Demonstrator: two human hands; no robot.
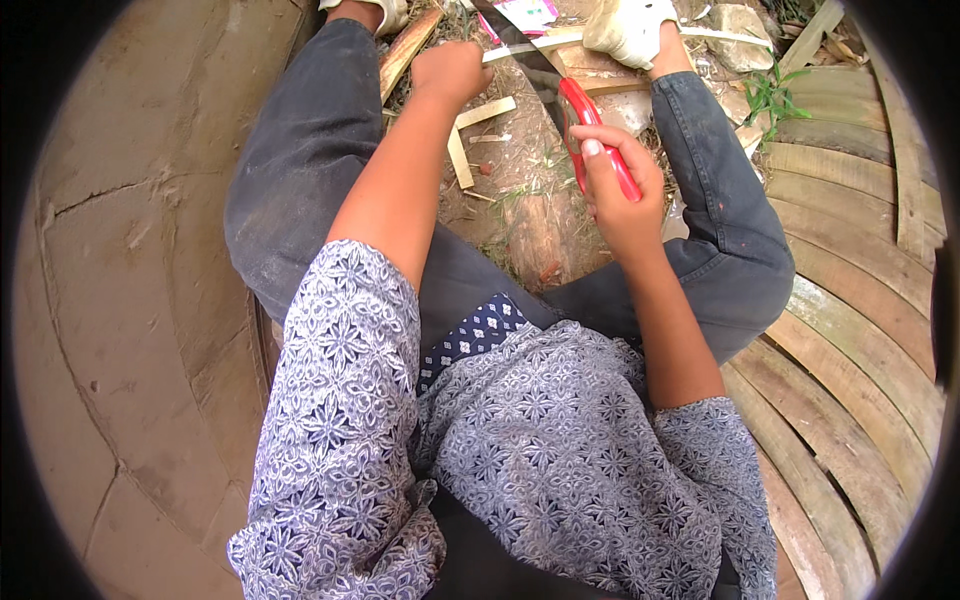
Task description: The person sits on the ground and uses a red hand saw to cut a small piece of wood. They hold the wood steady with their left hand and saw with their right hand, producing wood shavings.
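My right hand [625,195] is wrapped round the red handle [600,115] of a hand saw. The saw's dark blade [535,65] slants up and left from the handle to the top edge of the view. A thin, pale strip of wood or bamboo [555,41] runs crosswise at the blade; whether the teeth touch it I cannot tell. My left hand [450,72] is closed at the strip's left end, knuckles up. Farther right, the strip passes at my right shoe [625,35], which seems to rest on it, and comes out beyond.
Short wood offcuts [485,112] lie on the littered dirt between my legs, near a half-buried log [540,225]. Curved wooden slats [840,240] cover the right side, beside a green plant [773,98]. To the left is a cracked grey-brown floor [130,300]. A stone [740,35] sits at upper right.
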